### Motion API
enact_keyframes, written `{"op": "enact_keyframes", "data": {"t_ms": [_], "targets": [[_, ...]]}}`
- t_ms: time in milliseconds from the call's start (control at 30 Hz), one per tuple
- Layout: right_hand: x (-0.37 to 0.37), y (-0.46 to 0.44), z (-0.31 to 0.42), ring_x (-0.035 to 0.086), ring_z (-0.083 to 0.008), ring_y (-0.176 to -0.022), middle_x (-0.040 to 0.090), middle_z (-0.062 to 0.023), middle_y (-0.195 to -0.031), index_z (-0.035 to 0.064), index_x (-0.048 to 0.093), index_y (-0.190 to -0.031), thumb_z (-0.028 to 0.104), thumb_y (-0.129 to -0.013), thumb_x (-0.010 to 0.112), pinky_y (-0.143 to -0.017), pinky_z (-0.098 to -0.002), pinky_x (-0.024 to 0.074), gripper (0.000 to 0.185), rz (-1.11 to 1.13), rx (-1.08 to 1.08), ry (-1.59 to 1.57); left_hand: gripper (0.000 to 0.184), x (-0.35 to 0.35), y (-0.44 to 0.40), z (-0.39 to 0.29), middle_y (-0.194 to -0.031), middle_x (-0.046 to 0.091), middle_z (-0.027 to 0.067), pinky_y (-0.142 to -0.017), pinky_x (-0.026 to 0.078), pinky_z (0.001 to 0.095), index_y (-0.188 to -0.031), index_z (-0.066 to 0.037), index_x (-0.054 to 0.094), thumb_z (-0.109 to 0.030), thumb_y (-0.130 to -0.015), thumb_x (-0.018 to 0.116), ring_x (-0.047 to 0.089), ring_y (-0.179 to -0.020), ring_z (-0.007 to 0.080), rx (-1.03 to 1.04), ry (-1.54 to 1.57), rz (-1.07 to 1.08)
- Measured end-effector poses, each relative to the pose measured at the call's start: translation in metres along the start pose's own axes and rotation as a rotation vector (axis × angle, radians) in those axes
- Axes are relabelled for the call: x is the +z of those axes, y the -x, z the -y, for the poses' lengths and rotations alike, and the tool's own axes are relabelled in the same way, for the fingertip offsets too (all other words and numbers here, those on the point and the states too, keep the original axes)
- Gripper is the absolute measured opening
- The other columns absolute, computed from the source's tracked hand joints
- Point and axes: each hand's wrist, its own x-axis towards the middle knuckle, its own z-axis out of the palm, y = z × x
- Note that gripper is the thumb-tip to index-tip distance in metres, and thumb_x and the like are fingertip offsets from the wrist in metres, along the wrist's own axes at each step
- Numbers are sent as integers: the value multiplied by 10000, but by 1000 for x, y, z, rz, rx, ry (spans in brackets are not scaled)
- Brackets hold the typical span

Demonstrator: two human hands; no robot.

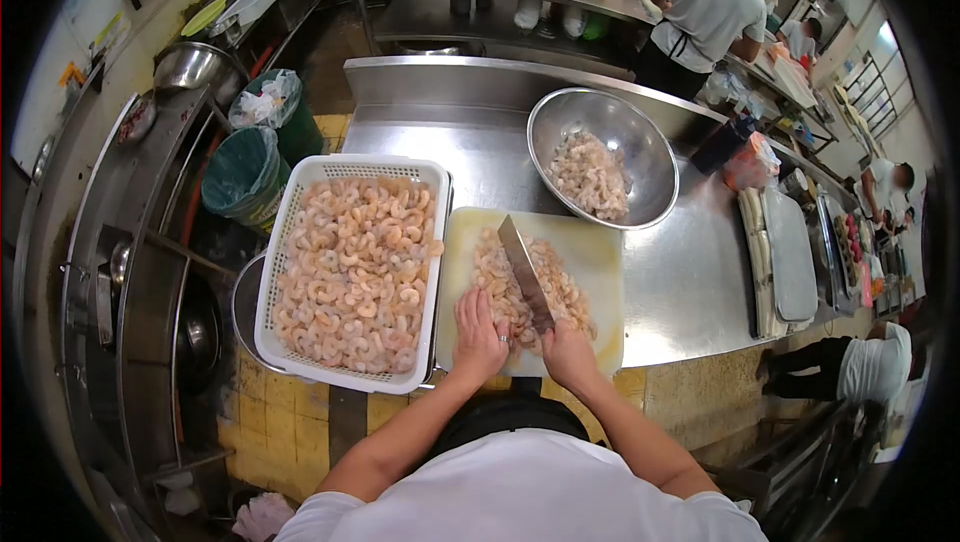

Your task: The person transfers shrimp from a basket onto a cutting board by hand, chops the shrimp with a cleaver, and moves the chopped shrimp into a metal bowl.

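Observation:
My right hand [573, 354] is wrapped round the handle of a wide-bladed kitchen knife [524, 272]. Its blade points away from me and lies over the pile of peeled shrimp [568, 287] on the cutting board [605, 242]. At the pile's near left side, my left hand [481, 334] rests with its fingers stretched out over some shrimp, a ring on one finger. To the left of the board stands a white perforated basket [441, 192] heaped with peeled shrimp [350, 272]. Behind the board, a steel bowl [648, 157] contains a mound of pale shrimp pieces [590, 174].
The steel table [690, 292] has a raised back edge. Two green bins [240, 177] with liners stand to the left, near steel shelving [120, 242]. Trays [790, 252] lie on the right. A person [705, 7] works beyond the table; others are farther right.

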Motion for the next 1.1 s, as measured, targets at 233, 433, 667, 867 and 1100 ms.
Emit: {"op": "enact_keyframes", "data": {"t_ms": [233, 433, 667, 867, 1100], "targets": [[-27, 16, 1, 686, -554, -792, 686, -354, -809, -37, 604, -989, 221, -1032, 583, -750, -641, 544, 262, -50, 20, -31, 688, 10, 1, -6, -1549, 371, 355, -1250, 247, 622, -1488, 145, 369, -197, -957, 640, 342, -1450, 530, -44, -14, -2], [-35, 15, -9, 690, -551, -798, 692, -352, -827, -35, 605, -998, 218, -1032, 582, -751, -642, 546, 256, 5, 17, -4, 698, 31, -3, -21, -1566, 360, 351, -1261, 256, 597, -1515, 145, 347, -196, -973, 624, 334, -1468, 520, -26, 21, 28], [-22, 7, -33, 667, -574, -833, 677, -371, -842, -48, 586, -1035, 202, -1040, 566, -771, -647, 517, 251, 29, 5, 3, 681, 21, -9, -25, -1573, 380, 340, -1266, 280, 570, -1535, 124, 353, -170, -979, 613, 355, -1475, 517, -104, 82, -18], [-50, 4, 2, 671, -570, -824, 683, -360, -837, -45, 584, -1020, 204, -1031, 568, -771, -647, 523, 249, -37, -58, -62, 662, 17, -1, -19, -1567, 408, 334, -1263, 282, 573, -1527, 117, 366, -164, -976, 603, 381, -1468, 503, -71, 63, -73], [-35, 1, -4, 698, -545, -804, 704, -339, -836, -33, 630, -969, 216, -1020, 579, -767, -637, 552, 259, 49, -38, 37, 687, 21, -2, -20, -1638, 352, 326, -1289, 238, 568, -1581, 110, 312, -209, -1027, 563, 307, -1535, 509, -140, 7, 6]]}}
